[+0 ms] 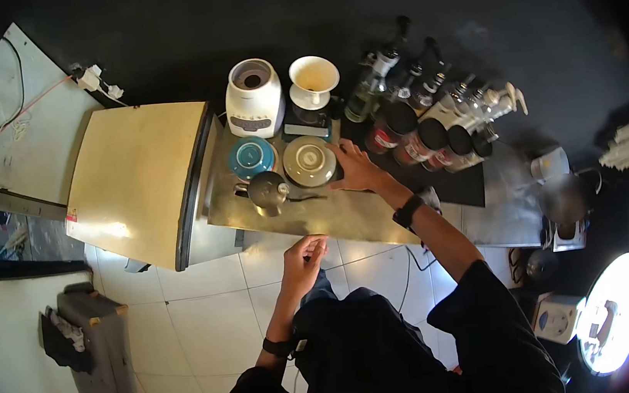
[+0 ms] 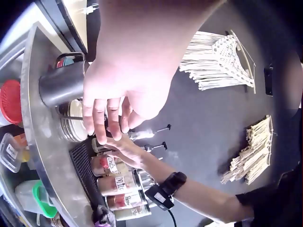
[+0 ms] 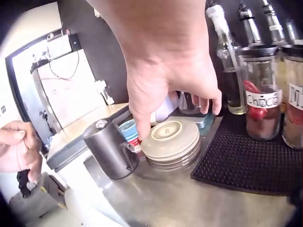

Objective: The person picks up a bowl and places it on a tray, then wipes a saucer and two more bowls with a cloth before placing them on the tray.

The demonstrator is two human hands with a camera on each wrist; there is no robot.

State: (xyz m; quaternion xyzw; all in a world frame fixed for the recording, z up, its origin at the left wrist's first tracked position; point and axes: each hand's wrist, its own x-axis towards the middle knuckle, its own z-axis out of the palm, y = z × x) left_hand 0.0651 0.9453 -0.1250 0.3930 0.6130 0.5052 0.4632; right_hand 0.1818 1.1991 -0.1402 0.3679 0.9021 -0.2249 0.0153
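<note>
A stack of upturned cream saucers (image 1: 310,161) stands on the steel counter. My right hand (image 1: 359,168) is at its right side in the head view, fingers spread. From the right wrist, the thumb comes down by the near left edge of the saucers (image 3: 171,137), and the other fingers bend down behind them. Close beside the stack is a dark grey gooseneck kettle (image 1: 267,192). Behind the kettle sit upturned blue dishes (image 1: 252,157). My left hand (image 1: 306,263) hangs in front of the counter edge, fingers loosely bent and holding nothing.
At the back are a white blender base (image 1: 254,98) and a white coffee dripper (image 1: 313,82) above a scale. Lidded powder jars (image 3: 262,97) stand on a black rubber mat (image 3: 236,163) to the right, with bottles behind. A yellowish cabinet top (image 1: 138,181) adjoins on the left.
</note>
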